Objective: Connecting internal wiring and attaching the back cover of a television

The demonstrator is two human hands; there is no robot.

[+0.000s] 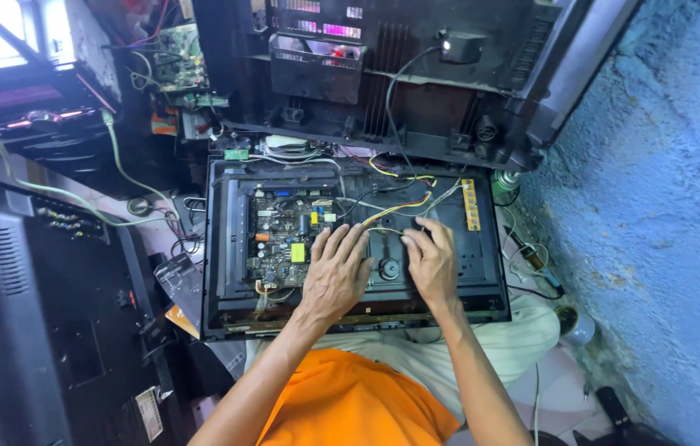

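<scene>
An opened flat-screen set (482, 272) lies face down across my lap, its black back panel bared. A green circuit board (280, 235) with several small parts sits in its left half. My left hand (336, 268) rests flat at the board's right edge, fingers spread. My right hand (431, 263) lies on the black panel to the right, fingertips touching thin yellow and red wires (395, 211) that run across the panel. A small round black part (389, 268) shows between my hands. A yellow strip board (470, 205) stands at the upper right.
A removed black rear cover (383, 74) leans upright behind the set. Another black set (28, 314) fills the left side. Loose cables (118, 165) and a bare circuit board (176, 54) lie at the upper left. A rough blue wall (664, 206) closes the right side.
</scene>
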